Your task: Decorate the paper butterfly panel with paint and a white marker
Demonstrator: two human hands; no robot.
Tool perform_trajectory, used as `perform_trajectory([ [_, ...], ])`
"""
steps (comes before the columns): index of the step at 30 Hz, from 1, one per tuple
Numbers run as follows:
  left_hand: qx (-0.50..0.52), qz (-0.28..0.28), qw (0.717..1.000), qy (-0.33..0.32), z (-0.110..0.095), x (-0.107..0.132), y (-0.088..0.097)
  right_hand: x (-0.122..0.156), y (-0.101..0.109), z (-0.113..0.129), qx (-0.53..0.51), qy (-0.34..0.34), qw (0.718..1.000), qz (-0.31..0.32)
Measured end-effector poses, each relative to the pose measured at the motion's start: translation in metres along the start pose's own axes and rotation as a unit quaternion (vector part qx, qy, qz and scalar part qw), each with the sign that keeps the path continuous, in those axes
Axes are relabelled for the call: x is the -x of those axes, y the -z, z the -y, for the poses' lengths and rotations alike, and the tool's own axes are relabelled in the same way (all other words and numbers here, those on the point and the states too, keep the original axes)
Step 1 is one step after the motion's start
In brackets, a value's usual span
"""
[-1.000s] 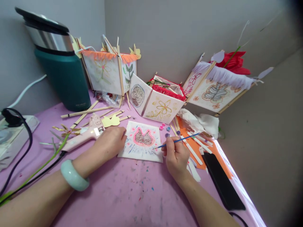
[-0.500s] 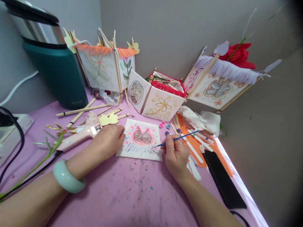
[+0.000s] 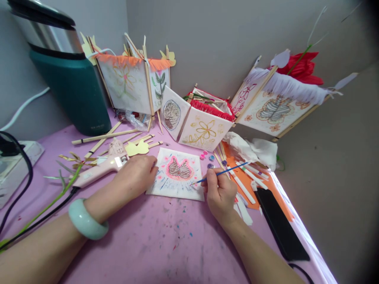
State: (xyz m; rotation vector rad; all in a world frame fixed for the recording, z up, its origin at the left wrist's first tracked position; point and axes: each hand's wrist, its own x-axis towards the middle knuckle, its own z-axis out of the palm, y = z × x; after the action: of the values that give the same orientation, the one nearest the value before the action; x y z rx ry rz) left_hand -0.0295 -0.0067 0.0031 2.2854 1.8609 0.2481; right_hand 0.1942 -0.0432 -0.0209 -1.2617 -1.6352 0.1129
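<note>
A white square paper panel (image 3: 177,173) with a pink and brown painted motif lies on the pink table (image 3: 160,240). My left hand (image 3: 136,175), fingers curled, presses down on the panel's left edge; a pale green bangle (image 3: 85,221) circles that wrist. My right hand (image 3: 220,193) pinches a thin blue paintbrush (image 3: 225,172), whose tip touches the panel's right side. Small paint pots (image 3: 207,157) sit just beyond the panel.
A pink glue gun (image 3: 99,171) with a black cord lies left of my left hand, among bamboo sticks (image 3: 103,137). Painted paper lanterns (image 3: 133,83), (image 3: 201,126), (image 3: 275,106) stand along the wall. A teal kettle (image 3: 65,75) is far left; a black phone (image 3: 280,225) and white strips lie right.
The brush tip has shifted slightly along the panel's right side. Both hands stay in place; the view has moved a little.
</note>
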Motion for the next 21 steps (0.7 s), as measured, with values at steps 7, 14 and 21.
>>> perform_trajectory([
  [7, -0.003, 0.000, 1.000, -0.002, 0.0010, -0.0001, -0.0005, -0.0005, 0.0000, 0.0008, 0.008, 0.009, 1.000, 0.004],
  [14, 0.011, 0.000, 1.000, 0.002, 0.0006, -0.0007, 0.0000, -0.0009, -0.0007, -0.0018, 0.007, 0.008, 1.000, -0.003],
  [21, 0.005, 0.003, 1.000, -0.002, 0.0008, 0.0000, 0.0004, -0.0010, -0.0005, -0.0021, -0.001, -0.006, 1.000, -0.002],
])
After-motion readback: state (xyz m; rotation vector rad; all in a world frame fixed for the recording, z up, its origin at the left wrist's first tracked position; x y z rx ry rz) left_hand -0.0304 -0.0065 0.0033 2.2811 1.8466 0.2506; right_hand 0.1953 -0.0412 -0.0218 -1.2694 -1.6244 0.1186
